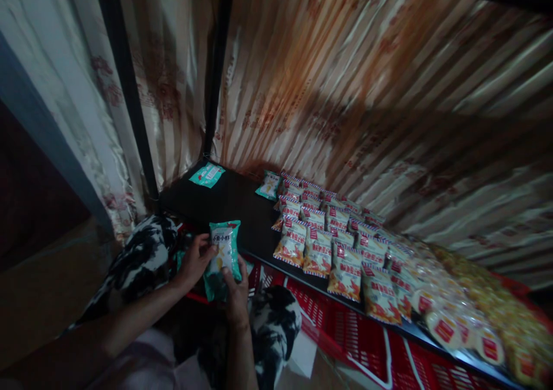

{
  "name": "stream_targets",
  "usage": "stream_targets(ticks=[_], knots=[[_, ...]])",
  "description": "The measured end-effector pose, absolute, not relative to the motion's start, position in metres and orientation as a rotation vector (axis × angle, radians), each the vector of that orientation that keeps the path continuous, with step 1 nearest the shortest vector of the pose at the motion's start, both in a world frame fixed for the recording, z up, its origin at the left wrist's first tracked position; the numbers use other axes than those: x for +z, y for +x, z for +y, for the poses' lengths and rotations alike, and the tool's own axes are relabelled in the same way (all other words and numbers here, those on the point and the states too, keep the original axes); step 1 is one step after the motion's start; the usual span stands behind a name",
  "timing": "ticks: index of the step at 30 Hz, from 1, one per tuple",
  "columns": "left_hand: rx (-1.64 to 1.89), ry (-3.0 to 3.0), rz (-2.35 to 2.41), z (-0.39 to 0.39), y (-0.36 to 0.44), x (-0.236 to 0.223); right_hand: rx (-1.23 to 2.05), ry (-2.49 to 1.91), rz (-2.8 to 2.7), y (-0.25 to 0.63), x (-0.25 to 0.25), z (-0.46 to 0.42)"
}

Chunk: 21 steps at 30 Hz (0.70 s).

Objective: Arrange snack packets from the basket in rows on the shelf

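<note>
In front of my knees a teal-and-white snack bag (223, 243) is held upright, its printed front facing me. My left hand (196, 263) is closed on its left edge. My right hand (236, 289) grips the lower right side, thumb across the front. More teal wrapping (215, 286) shows just below, between the hands; whether it is a second bag is hard to tell. On the black shelf (235, 197) beyond, one teal bag (208, 174) lies flat in the left corner. Another teal bag (269, 185) stands at the back, beside rows of orange-and-white snack bags (317, 252).
Round clear-wrapped packs (444, 326) and yellow-wrapped packs (505, 303) fill the shelf's right end. Red plastic baskets (345, 332) stand below its front edge. Black posts (218, 61) rise at the left, and a pleated patterned curtain (345, 90) hangs behind.
</note>
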<state>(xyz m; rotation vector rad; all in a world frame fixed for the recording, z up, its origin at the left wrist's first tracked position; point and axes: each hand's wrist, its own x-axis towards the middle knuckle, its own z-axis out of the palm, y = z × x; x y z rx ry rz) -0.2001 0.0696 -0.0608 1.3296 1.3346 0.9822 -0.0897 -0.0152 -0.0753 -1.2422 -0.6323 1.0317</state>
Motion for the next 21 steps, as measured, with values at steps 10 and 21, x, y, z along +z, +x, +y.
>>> stream_targets(ticks=[10,21], knots=[[0.992,1.236,1.227,0.067,-0.205,-0.062,1.222,-1.082,-0.595,-0.089,-0.066,-0.017],[0.906,1.097,1.146,0.058,-0.209,-0.025,1.187,-1.074,-0.671,-0.089,-0.063,-0.017]])
